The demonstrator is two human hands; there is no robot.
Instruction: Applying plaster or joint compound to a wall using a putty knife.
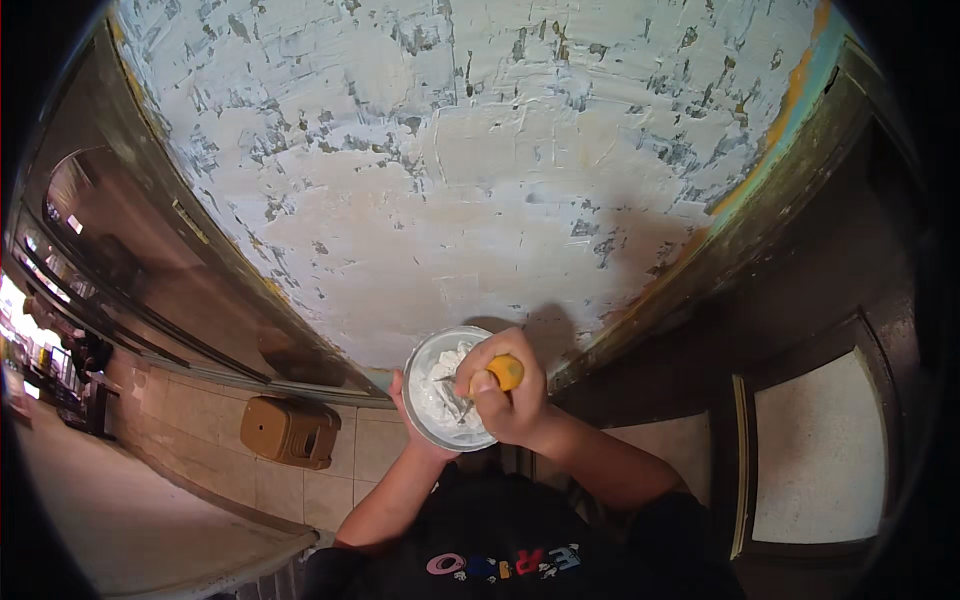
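Stool (288, 431), brown and boxy, stands on the tiled floor (215, 425) at far left, well apart from our hands. Moving right, our left hand (405, 400) cups the bowl (425, 358) from beneath, fingers curled round its far rim and base. The bowl sits at centre, just below the patched wall (480, 170), and holds white putty (440, 395). We judge the putty soft and sticky, heavy for its bulk, so the smooth bowl is best borne from under, as shown, not pinched at the rim. Further right, our right hand (510, 395) is closed in a fist round the knife (505, 373) by its yellow handle, the blade lying in the putty. We judge the handle the only clean, firm hold. At far right stands a dark door frame (720, 250).
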